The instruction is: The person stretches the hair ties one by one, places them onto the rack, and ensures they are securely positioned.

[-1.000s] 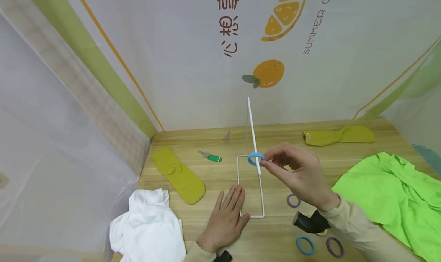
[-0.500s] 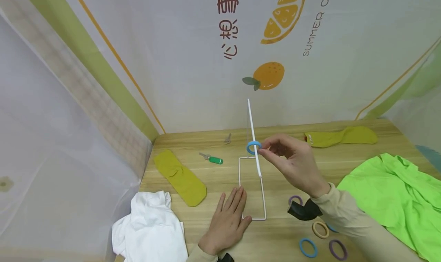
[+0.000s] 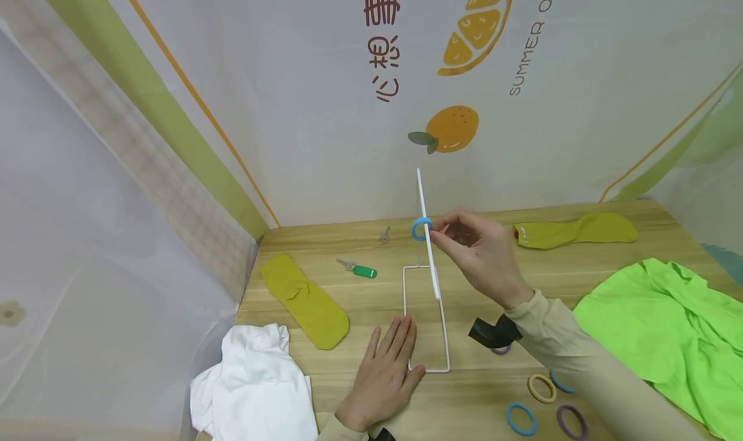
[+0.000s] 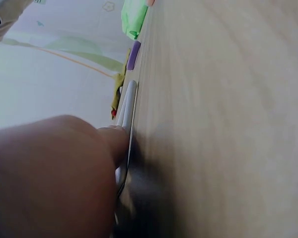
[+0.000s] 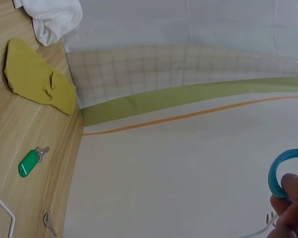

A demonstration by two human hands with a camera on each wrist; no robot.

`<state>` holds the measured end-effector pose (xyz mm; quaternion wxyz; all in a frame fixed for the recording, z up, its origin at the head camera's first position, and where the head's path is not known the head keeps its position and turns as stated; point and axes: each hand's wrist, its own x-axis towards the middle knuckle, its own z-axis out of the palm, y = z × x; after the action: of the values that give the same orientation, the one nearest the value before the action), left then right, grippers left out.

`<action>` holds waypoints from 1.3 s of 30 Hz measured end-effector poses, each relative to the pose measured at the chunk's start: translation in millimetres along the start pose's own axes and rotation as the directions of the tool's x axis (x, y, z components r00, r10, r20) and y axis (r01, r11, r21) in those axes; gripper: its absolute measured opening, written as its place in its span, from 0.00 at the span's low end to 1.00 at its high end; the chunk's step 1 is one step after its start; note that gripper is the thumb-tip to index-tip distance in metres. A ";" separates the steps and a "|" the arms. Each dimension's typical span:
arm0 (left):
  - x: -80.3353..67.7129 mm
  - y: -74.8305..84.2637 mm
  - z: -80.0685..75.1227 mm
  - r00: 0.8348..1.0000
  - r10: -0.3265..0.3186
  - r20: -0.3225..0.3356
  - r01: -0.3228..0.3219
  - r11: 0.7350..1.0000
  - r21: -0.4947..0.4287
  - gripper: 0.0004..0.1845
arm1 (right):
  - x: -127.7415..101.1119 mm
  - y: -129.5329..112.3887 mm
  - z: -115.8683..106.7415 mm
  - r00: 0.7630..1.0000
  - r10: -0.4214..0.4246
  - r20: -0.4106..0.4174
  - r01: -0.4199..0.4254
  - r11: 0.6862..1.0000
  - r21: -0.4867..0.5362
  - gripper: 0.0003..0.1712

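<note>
A white wire stand (image 3: 425,318) lies with its rectangular base on the wooden table (image 3: 360,299), its thin pole (image 3: 424,209) rising upward. My right hand (image 3: 473,251) pinches a blue ring (image 3: 420,229) against the pole, roughly halfway up it; the same blue ring (image 5: 283,173) shows between fingertips in the right wrist view. My left hand (image 3: 383,373) lies flat, fingers straight, pressing on the base's left rail (image 4: 126,116).
Several loose rings lie at front right: blue (image 3: 520,419), purple (image 3: 570,421), beige (image 3: 541,387). A white cloth (image 3: 255,383), yellow socks (image 3: 304,300) (image 3: 574,229), a bright green cloth (image 3: 667,325), a green-tagged key (image 3: 360,270) and a small key (image 3: 384,235) lie around.
My right hand has lifted the blue ring up along the pole, from near the base to about mid-height. The left hand has stayed flat on the base.
</note>
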<state>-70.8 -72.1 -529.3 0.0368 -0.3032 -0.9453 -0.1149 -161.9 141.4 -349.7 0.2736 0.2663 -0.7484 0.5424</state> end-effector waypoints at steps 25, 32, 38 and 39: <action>0.8 1.7 1.2 1.000 -0.016 0.018 0.017 1.000 -0.024 0.34 | -51.2 38.7 -50.3 0.943 0.283 0.174 -0.223 0.928 -0.299 0.05; 1.9 1.3 0.1 0.998 -0.031 0.056 0.034 0.998 -0.056 0.35 | -118.1 79.9 -85.0 0.679 0.593 0.432 -0.270 0.749 -0.605 0.03; 1.4 1.4 2.0 0.999 -0.028 0.044 0.030 0.999 -0.037 0.35 | -141.1 86.7 -85.7 0.669 0.638 0.382 -0.305 0.704 -0.641 0.04; 1.4 1.5 2.4 0.999 -0.026 0.038 0.027 0.999 -0.036 0.35 | -141.9 86.5 -85.1 0.678 0.630 0.378 -0.297 0.705 -0.643 0.05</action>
<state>-71.0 -69.5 -531.2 0.0118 -0.2933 -0.9475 -0.1271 -111.3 260.6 -484.2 -0.0564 0.1210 -0.9566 0.2590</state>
